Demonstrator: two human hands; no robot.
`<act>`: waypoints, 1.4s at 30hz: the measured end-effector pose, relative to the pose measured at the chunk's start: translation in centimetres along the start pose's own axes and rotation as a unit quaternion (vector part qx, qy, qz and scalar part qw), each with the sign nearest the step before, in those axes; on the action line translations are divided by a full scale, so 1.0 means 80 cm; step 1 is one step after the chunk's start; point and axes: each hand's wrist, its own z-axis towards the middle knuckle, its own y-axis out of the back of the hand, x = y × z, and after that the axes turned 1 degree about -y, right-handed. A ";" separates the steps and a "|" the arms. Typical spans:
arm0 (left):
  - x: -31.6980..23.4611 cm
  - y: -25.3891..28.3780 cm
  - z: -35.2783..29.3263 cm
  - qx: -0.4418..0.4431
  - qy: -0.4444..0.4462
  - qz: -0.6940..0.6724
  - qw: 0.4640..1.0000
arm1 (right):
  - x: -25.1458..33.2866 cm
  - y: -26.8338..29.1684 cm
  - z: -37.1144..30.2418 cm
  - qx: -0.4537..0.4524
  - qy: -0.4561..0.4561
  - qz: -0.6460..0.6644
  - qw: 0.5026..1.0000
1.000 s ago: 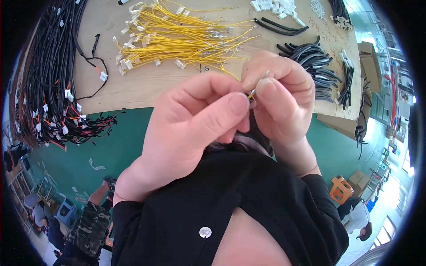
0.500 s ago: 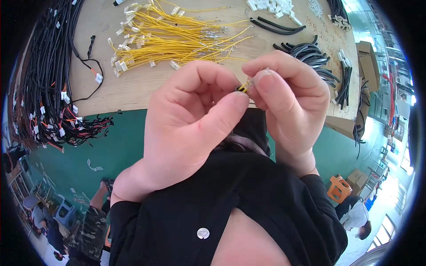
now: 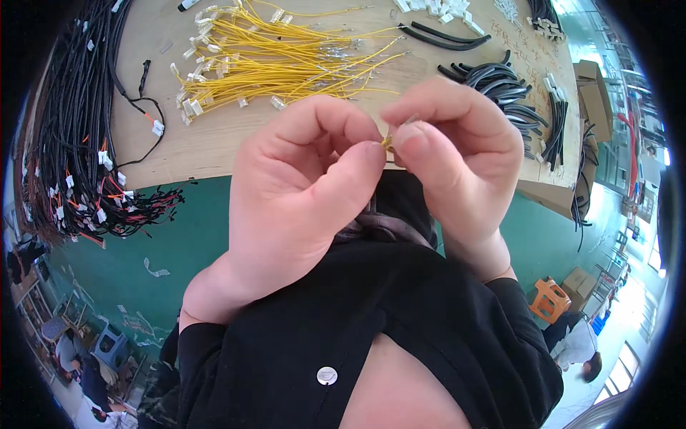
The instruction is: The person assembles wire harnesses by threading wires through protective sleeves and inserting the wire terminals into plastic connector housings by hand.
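Close together at the table's front edge, both my hands pinch one small workpiece. My left hand (image 3: 300,196) is closed, thumb against fingers, on a short bit of yellow wire (image 3: 388,142). On the other side of it, my right hand (image 3: 461,157) is closed too, its thumb and forefinger on the wire's end. A thin shiny piece, like a metal terminal (image 3: 411,120), sticks up above the right thumb. Fingers hide most of the workpiece. Beyond the hands lies a bundle of yellow wires (image 3: 286,68) with white connectors at the left and metal tips at the right.
Black cable harnesses (image 3: 71,121) hang over the table's left edge. Black tubes (image 3: 493,82) lie at the right, with white connector housings (image 3: 446,8) behind them. A cardboard box (image 3: 593,100) stands beyond the right edge. People and an orange stool (image 3: 550,300) are in the background.
Both hands have shifted slightly left and the fingertips have drawn closer together. Less yellow wire shows between them, and the black piece seen at the left fingertips is now hidden.
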 end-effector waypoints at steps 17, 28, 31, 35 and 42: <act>0.002 0.003 0.001 0.035 -0.071 0.088 0.993 | 0.004 0.011 0.008 0.021 0.028 -0.090 0.995; 0.002 0.010 0.006 0.025 0.099 -0.062 0.993 | -0.003 0.012 0.006 -0.010 0.060 -0.091 0.994; 0.001 0.009 0.006 0.008 0.086 -0.047 0.995 | -0.007 0.016 0.004 0.033 0.060 -0.042 0.997; 0.002 0.008 0.003 0.002 0.051 -0.012 0.999 | -0.002 0.016 0.002 0.036 0.038 -0.101 0.994; -0.003 0.009 0.004 0.016 0.065 0.031 0.997 | 0.005 0.018 0.004 0.046 0.029 -0.168 0.984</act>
